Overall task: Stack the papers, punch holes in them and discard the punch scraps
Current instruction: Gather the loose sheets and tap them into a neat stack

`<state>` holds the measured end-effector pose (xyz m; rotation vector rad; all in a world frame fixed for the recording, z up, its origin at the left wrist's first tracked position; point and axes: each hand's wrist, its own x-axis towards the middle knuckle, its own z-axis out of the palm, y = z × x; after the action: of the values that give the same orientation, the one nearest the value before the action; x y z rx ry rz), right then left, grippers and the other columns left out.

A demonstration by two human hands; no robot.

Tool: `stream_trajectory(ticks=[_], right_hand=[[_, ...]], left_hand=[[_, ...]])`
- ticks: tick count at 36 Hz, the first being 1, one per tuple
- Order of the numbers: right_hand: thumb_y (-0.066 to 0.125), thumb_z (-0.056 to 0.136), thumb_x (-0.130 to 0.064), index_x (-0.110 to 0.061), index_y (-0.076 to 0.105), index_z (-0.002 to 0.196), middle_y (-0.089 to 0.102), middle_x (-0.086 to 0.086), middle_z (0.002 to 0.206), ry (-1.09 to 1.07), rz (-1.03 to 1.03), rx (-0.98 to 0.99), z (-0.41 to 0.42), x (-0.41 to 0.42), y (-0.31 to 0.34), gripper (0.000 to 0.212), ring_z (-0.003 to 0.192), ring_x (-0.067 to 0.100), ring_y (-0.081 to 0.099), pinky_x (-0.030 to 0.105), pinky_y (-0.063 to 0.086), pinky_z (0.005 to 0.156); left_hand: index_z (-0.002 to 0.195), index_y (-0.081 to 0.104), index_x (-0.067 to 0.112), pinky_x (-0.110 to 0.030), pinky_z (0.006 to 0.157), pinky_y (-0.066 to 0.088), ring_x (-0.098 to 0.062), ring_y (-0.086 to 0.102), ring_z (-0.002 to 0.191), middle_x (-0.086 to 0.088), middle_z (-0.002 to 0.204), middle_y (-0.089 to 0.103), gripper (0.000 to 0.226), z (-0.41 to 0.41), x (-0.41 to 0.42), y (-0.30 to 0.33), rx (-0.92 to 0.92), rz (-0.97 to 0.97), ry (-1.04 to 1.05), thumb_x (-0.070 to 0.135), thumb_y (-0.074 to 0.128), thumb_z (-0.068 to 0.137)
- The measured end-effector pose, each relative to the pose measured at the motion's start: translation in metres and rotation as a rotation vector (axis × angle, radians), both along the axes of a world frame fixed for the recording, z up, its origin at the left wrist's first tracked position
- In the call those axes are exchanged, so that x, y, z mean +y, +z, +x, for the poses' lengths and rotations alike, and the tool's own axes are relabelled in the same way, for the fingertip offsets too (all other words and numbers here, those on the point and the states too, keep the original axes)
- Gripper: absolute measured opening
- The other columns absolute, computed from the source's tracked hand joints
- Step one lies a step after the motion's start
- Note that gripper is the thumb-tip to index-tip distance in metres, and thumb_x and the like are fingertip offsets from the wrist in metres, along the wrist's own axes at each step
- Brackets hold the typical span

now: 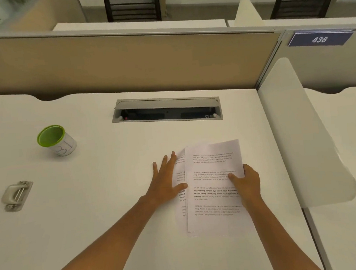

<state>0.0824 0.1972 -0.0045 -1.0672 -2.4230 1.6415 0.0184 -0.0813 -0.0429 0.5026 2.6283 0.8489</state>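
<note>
Printed white papers point(215, 198) lie on the white desk point(112, 182), right of centre, roughly overlapped with a lower sheet poking out at the left. My left hand point(167, 179) lies flat with fingers spread on the left edge of the lower sheet. My right hand point(245, 181) grips the right edge of the top sheet, thumb on top of the print. A metal hole punch point(16, 195) sits at the desk's far left. A green-rimmed cup point(56, 140) marked "31" stands behind the punch, apart from both hands.
A cable tray with an open grey lid point(166, 110) is sunk into the desk at the back. A tan partition point(124, 64) closes the far side. A white side divider point(305, 137) rises on the right, close to the papers.
</note>
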Motion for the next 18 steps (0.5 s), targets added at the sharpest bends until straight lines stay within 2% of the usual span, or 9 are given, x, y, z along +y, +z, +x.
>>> stream_trajectory(ticks=[3,5,6,7,9,11,13,16,18], right_hand=[[0.074,0.093,-0.011,-0.013,0.067,0.116,0.073,0.004,0.109,-0.001,0.014,-0.012,0.001,-0.002,-0.005,0.024,0.09,0.023,0.071,0.028,0.055,0.069],[0.074,0.093,-0.013,-0.013,0.067,0.117,0.073,0.005,0.109,-0.004,0.022,-0.014,0.002,-0.002,-0.009,0.026,0.093,0.026,0.072,0.034,0.058,0.075],[0.074,0.093,-0.013,-0.013,0.067,0.117,0.073,0.005,0.109,-0.006,0.022,-0.012,0.002,-0.002,-0.01,0.026,0.094,0.026,0.072,0.035,0.058,0.076],[0.074,0.093,-0.013,-0.013,0.067,0.117,0.073,0.004,0.109,-0.008,0.02,-0.008,0.002,-0.002,-0.01,0.025,0.094,0.027,0.072,0.035,0.058,0.076],[0.074,0.093,-0.013,-0.013,0.067,0.117,0.073,0.004,0.109,-0.008,0.016,-0.004,0.003,-0.002,-0.01,0.025,0.095,0.027,0.072,0.035,0.057,0.076],[0.073,0.094,-0.013,-0.013,0.066,0.12,0.072,0.004,0.11,-0.007,0.012,-0.003,0.003,-0.003,-0.01,0.027,0.096,0.027,0.071,0.036,0.057,0.079],[0.073,0.094,-0.012,-0.013,0.066,0.121,0.072,0.003,0.111,-0.01,0.006,-0.002,0.004,-0.003,-0.009,0.028,0.096,0.027,0.071,0.036,0.057,0.08],[0.073,0.092,-0.01,-0.014,0.067,0.116,0.073,0.003,0.107,0.009,-0.018,-0.003,0.002,-0.004,-0.008,0.024,0.095,0.027,0.072,0.04,0.06,0.081],[0.074,0.092,-0.009,-0.014,0.068,0.114,0.074,0.003,0.107,0.029,-0.03,-0.002,0.001,-0.006,-0.007,0.024,0.095,0.028,0.073,0.042,0.062,0.083]], left_hand=[[0.17,-0.002,0.026,-0.054,0.133,-0.011,-0.022,0.022,0.163,0.003,0.172,0.033,0.112,0.004,0.002,0.006,-0.025,0.145,0.103,0.042,0.078,0.093],[0.17,0.003,0.028,-0.052,0.133,0.014,-0.024,0.05,0.142,0.0,0.152,0.056,0.111,0.009,0.006,0.009,0.016,0.178,0.205,0.037,0.081,0.091],[0.17,0.004,0.03,-0.049,0.127,0.029,-0.023,0.057,0.131,0.0,0.142,0.061,0.111,0.011,0.008,0.01,0.04,0.165,0.264,0.037,0.082,0.09],[0.169,0.004,0.033,-0.046,0.119,0.039,-0.022,0.06,0.122,0.0,0.136,0.063,0.111,0.014,0.009,0.01,0.058,0.152,0.325,0.038,0.081,0.09],[0.168,0.001,0.039,-0.037,0.106,0.048,-0.016,0.065,0.11,0.009,0.129,0.064,0.108,0.02,0.013,0.01,0.038,0.194,0.416,0.035,0.079,0.093],[0.165,-0.003,0.046,-0.024,0.087,0.058,-0.012,0.072,0.097,0.019,0.121,0.064,0.106,0.023,0.018,0.012,-0.067,0.377,0.49,0.026,0.076,0.097],[0.165,-0.003,0.047,-0.019,0.07,0.062,-0.011,0.073,0.094,0.018,0.114,0.063,0.102,0.023,0.023,0.015,-0.155,0.501,0.586,0.022,0.072,0.1],[0.167,0.013,0.035,-0.031,0.085,0.063,-0.017,0.072,0.107,0.003,0.129,0.066,0.08,0.025,0.03,0.019,-0.247,0.524,0.626,0.027,0.064,0.105],[0.156,0.04,0.026,-0.025,0.086,0.058,-0.014,0.068,0.112,0.002,0.14,0.066,0.055,0.027,0.032,0.019,-0.27,0.511,0.601,0.03,0.062,0.106]])
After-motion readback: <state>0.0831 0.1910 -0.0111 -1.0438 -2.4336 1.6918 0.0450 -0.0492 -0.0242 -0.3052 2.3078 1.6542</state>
